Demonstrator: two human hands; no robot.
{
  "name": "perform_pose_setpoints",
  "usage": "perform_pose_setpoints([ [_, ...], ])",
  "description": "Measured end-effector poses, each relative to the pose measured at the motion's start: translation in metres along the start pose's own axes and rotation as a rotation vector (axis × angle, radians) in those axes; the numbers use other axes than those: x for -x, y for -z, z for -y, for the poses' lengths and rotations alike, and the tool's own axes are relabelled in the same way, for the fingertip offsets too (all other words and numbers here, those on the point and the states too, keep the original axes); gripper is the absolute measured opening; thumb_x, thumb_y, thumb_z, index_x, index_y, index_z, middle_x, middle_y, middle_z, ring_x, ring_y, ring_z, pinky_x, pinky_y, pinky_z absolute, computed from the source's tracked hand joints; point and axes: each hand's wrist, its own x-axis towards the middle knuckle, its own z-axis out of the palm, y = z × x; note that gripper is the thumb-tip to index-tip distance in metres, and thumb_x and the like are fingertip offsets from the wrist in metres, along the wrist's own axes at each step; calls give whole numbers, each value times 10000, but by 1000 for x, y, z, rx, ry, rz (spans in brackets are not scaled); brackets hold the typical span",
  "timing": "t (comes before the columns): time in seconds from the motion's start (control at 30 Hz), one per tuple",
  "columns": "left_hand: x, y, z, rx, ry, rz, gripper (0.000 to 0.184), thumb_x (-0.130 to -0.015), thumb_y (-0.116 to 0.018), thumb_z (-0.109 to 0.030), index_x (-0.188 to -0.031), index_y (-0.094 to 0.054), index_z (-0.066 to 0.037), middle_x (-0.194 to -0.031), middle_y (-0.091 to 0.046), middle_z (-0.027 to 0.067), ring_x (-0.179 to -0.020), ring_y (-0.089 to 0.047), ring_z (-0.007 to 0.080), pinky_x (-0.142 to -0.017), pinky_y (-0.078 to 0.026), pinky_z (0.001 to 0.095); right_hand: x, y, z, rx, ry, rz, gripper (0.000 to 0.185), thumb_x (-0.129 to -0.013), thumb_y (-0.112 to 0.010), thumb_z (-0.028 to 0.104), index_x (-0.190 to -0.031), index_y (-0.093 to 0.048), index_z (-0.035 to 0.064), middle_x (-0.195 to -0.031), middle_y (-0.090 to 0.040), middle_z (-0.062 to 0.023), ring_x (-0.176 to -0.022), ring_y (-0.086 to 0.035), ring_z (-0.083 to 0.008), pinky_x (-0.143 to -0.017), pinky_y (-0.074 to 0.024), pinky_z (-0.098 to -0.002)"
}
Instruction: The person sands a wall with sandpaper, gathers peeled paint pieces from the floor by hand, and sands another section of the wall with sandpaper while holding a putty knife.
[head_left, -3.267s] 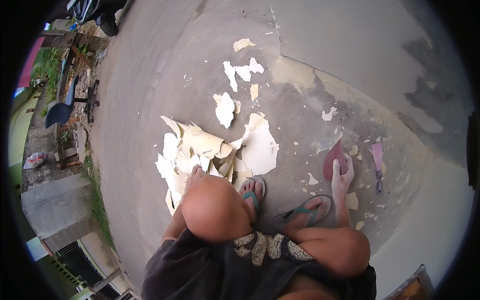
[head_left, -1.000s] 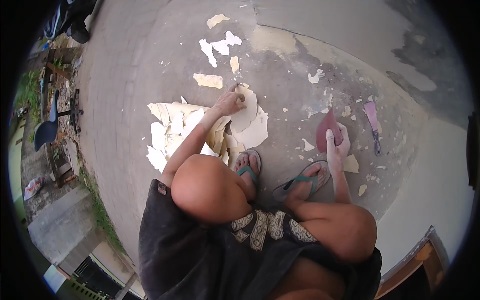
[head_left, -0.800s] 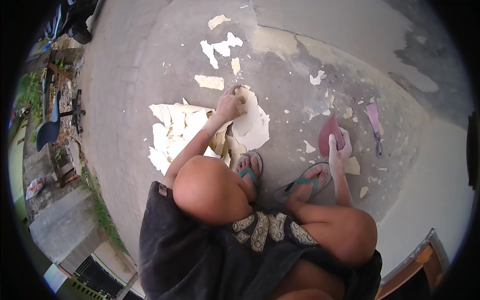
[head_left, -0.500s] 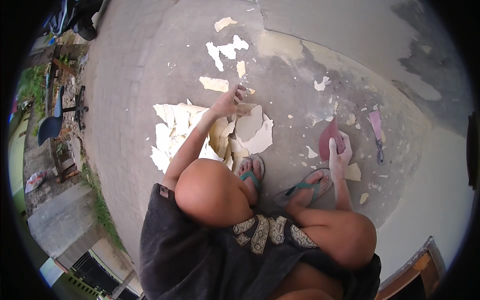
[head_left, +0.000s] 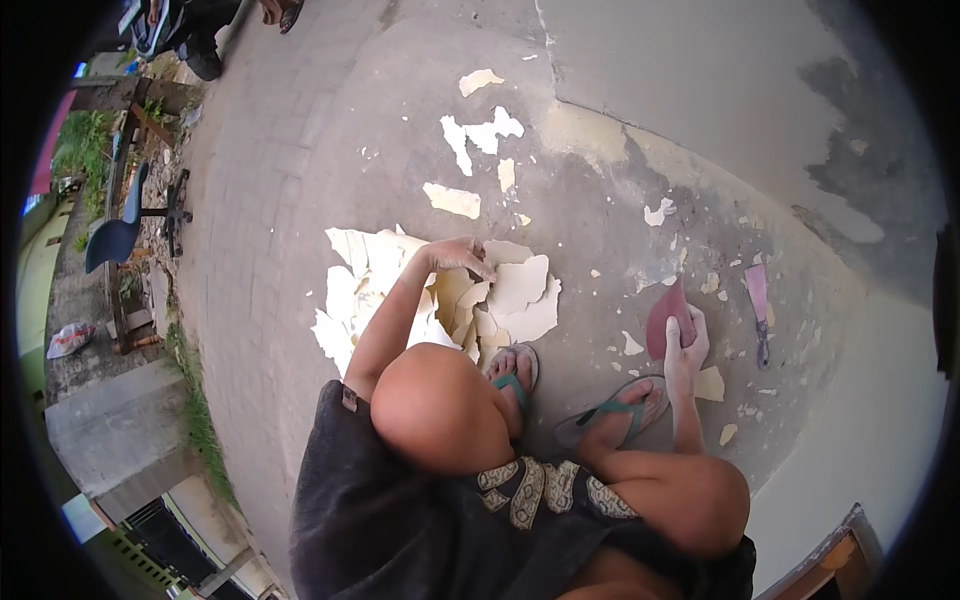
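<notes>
My left hand (head_left: 458, 256) is over the right part of a heap of peeled paint flakes (head_left: 375, 262). Its fingers are loosely bent and point down to the right, touching or just above the flakes; the fingertips are partly hidden, and no flake shows clearly in the grasp. A larger pale flake (head_left: 520, 285) lies beside the fingertips. At the right, my dusty right hand (head_left: 688, 345) is closed on a folded piece of reddish sandpaper (head_left: 668, 312), held above the floor near my sandalled foot.
A scraper (head_left: 757, 300) with a pinkish blade lies right of my right hand, near the wall (head_left: 690, 60). Loose flakes (head_left: 452, 200) are scattered ahead on the concrete floor. An overturned office chair (head_left: 130, 222) is at the left; someone's foot (head_left: 290, 15) shows at the top.
My left hand has come down onto the heap from above its far edge. My right hand keeps hold of the sandpaper. The view has shifted, and a person's foot has appeared at the top.
</notes>
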Motion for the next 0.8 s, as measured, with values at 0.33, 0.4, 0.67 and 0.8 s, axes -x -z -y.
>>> perform_pose_setpoints([
  [0.33,-14,-48,2,-376,-168,-525,594,-603,-854,-276,-1101,-633,-40,-993,-678,150,-945,-637,275,-845,-494,369,3,-1,-2,14,7,3,252,-918,-581,108,-1122,-550,-38,-1046,-591,-84,-973,-557,-156,-869,-451,-299],
  [0.4,-8,-51,-8,-368,-176,-585,594,-604,-854,-273,-1105,-634,-43,-977,-681,139,-930,-644,270,-841,-498,366,5,0,1,15,-8,17,246,-928,-573,110,-1126,-547,-34,-1049,-586,-77,-978,-553,-148,-875,-444,-290],
  [0.67,54,-23,-57,344,-299,-500,475,-734,-810,-150,-1139,-612,0,-1010,-687,77,-896,-646,140,-823,-510,308,3,0,-4,1,-4,15,249,-935,-570,105,-1135,-539,-40,-1044,-577,-73,-976,-550,-142,-859,-450,-279],
  [0.8,132,-15,-28,502,-395,-667,472,-795,-752,-161,-1183,-551,18,-1023,-679,98,-896,-661,156,-806,-541,318,1,-1,0,-3,-25,5,252,-930,-576,105,-1134,-543,-40,-1048,-578,-73,-976,-554,-146,-860,-451,-280],
])
